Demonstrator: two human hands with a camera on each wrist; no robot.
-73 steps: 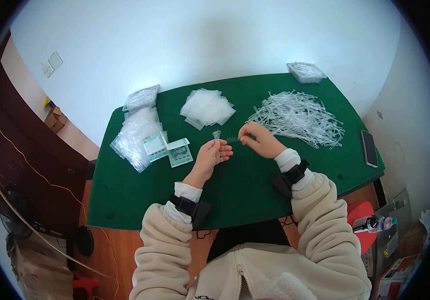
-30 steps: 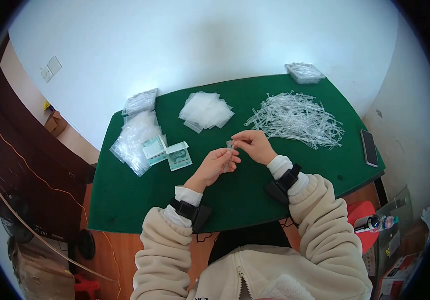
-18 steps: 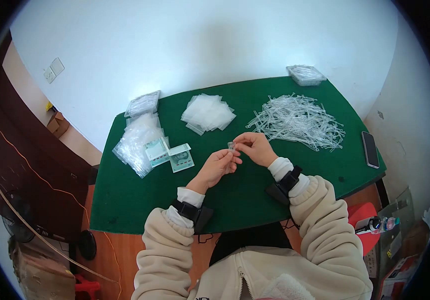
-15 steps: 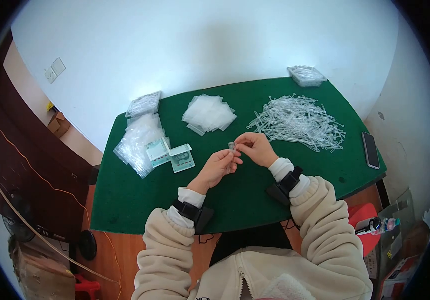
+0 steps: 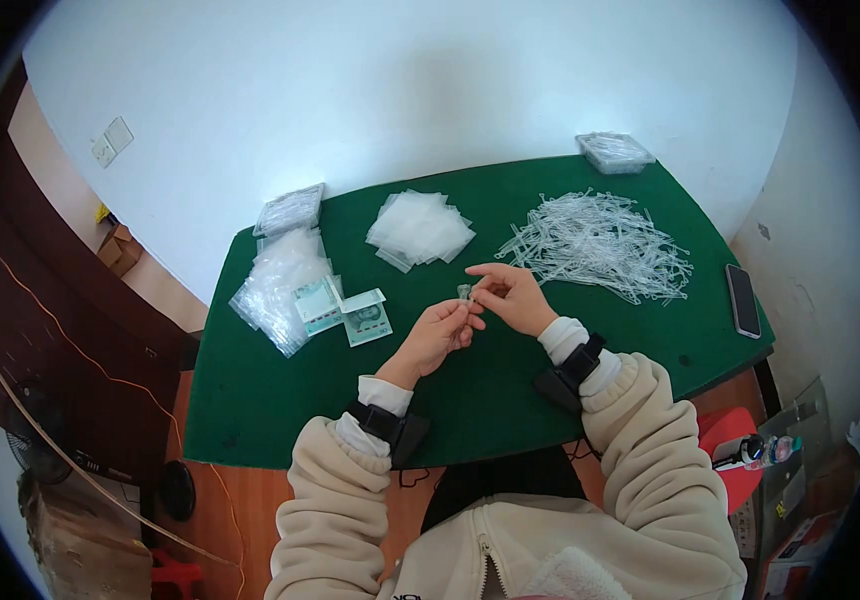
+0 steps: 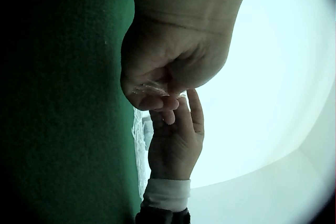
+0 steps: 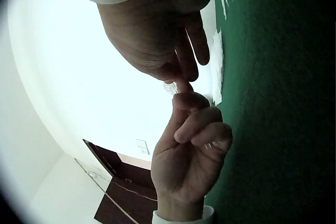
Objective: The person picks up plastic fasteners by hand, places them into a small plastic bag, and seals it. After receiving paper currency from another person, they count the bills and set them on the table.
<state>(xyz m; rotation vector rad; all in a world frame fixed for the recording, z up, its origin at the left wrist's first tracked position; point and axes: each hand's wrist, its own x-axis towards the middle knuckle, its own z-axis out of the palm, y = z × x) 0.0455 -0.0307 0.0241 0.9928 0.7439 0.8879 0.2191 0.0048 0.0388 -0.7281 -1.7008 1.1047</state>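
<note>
In the head view my left hand (image 5: 438,335) holds a small bundle of thin clear plastic sticks (image 5: 465,292) upright, its heads showing above the thumb. In the left wrist view the sticks' clear shafts show under its curled fingers. My right hand (image 5: 515,298) meets the bundle's top from the right, index finger stretched out above it, the other fingertips close to the left thumb. A large pile of clear plastic sticks with looped ends (image 5: 595,245) lies behind my right hand. Green banknotes (image 5: 367,322) lie left of my left hand.
Clear bags filled with sticks (image 5: 280,290) lie at left on the green table (image 5: 280,420). Flat clear bags (image 5: 420,230) are stacked at back centre. Clear boxes stand in the left corner (image 5: 290,208) and right corner (image 5: 615,152). A phone (image 5: 742,300) lies at right.
My right hand first stood apart, to the right of the bundle. Both hands have since come together, the left shifting right, and the right index finger has lifted a little off the bundle's top.
</note>
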